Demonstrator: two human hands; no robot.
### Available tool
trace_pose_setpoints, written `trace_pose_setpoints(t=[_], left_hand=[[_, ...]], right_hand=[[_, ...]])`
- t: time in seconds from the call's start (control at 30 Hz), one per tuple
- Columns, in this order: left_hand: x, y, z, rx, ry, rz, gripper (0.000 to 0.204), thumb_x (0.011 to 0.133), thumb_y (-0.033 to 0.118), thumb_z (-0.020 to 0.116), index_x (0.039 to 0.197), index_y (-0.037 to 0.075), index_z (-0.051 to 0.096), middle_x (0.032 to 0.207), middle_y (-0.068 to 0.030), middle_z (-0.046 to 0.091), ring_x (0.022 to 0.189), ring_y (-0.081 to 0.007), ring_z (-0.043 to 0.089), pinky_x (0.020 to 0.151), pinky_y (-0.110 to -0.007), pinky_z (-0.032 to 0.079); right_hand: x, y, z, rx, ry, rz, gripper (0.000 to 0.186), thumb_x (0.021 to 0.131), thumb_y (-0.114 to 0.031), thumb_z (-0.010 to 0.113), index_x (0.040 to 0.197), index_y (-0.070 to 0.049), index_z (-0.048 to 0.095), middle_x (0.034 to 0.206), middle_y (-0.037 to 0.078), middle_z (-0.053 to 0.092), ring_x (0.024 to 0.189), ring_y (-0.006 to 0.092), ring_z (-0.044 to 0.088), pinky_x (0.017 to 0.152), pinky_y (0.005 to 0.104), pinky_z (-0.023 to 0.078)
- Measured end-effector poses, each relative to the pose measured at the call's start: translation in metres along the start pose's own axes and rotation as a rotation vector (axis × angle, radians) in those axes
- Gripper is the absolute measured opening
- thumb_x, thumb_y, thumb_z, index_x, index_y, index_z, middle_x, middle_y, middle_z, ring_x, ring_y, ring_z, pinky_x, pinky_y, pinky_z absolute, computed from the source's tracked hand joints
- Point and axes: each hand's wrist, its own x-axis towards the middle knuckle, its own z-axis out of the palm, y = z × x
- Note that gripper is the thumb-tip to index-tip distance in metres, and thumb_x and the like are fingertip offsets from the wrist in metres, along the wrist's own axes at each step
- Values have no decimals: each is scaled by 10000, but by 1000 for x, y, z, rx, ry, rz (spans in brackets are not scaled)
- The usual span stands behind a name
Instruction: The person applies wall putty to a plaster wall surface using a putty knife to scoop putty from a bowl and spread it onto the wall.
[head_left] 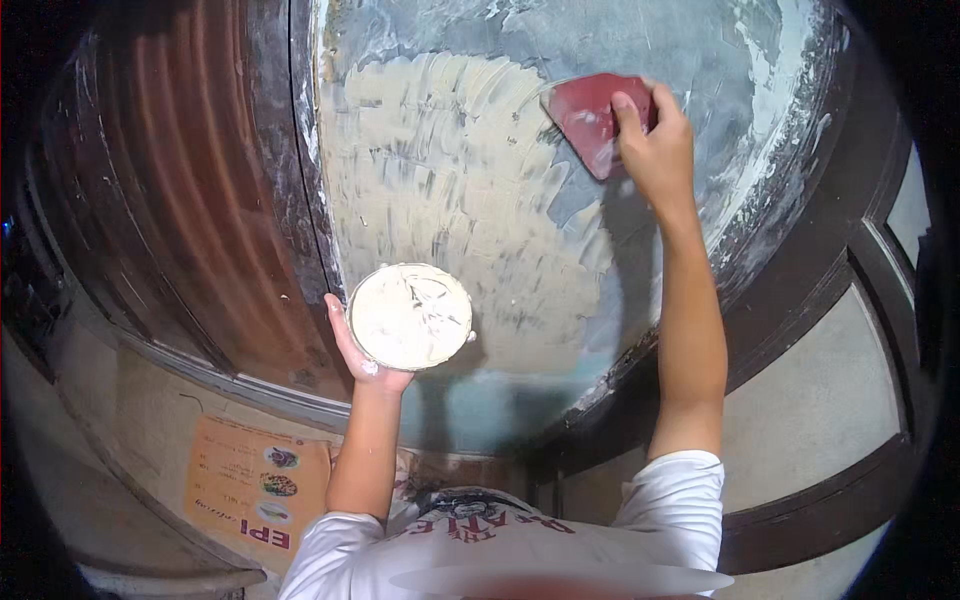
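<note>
In my right hand point(655, 140) is a dark red, fan-shaped putty spreader point(590, 115). My thumb lies on its face and the fingers curl behind it. Its slanted left edge meets the wall near the upper right border of the cream putty layer point(450, 190), which covers much of the blue-grey wall point(690, 50). Lower and to the left, my left hand point(365, 355) supports a round tub of white putty point(410, 315) from its left side and below. Dark streaks mark the putty's surface in the tub, and a white smear sits on my palm.
Brown wooden panelling point(190, 200) borders the wall on the left. Dark frames with pale panels point(820, 400) stand at the right. An orange printed sheet point(255, 485) lies at the lower left, near my left forearm.
</note>
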Motion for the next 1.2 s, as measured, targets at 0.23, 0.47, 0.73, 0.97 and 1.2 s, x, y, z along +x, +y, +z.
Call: trace_pose_setpoints(t=[0.23,0.47,0.73,0.97,1.2], left_hand=[[3,-2,-3,4,35,-25,930,947,772,422,1473,9,496,1493,-195,529,1341,-404,523,1129,-571,419],[0,-4,1,-38,-13,-37,932,944,772,428,1478,11,489,1494,-188,530,1346,-402,518,1124,-592,414],[0,-4,2,-50,-107,-73,927,943,769,436,1470,10,502,1476,-189,548,1332,-390,535,1122,-563,427],[-2,1,-1,21,29,-6,934,943,782,410,1483,23,488,1491,-185,531,1341,-389,524,1123,-560,426],[-5,0,-2,21,41,-10,948,935,799,402,1494,37,478,1502,-182,516,1351,-392,508,1127,-557,417]], right_hand=[[-21,3,16,-173,-106,-70,312,933,-304,676,1163,-95,685,1015,148,744,977,356,689,944,477,381],[-10,10,1,-14,-39,24,327,935,-306,701,1141,-52,691,973,165,758,895,324,728,879,428,505],[2,2,11,-60,33,5,344,933,-313,687,1156,-51,690,1027,160,760,962,343,718,940,441,464],[-28,11,6,-137,-111,-89,325,932,-313,690,1149,-71,690,969,136,747,898,314,706,910,411,443],[-1,14,-9,-2,64,52,311,928,-288,696,1146,-66,687,1012,138,753,941,319,712,943,423,432]])
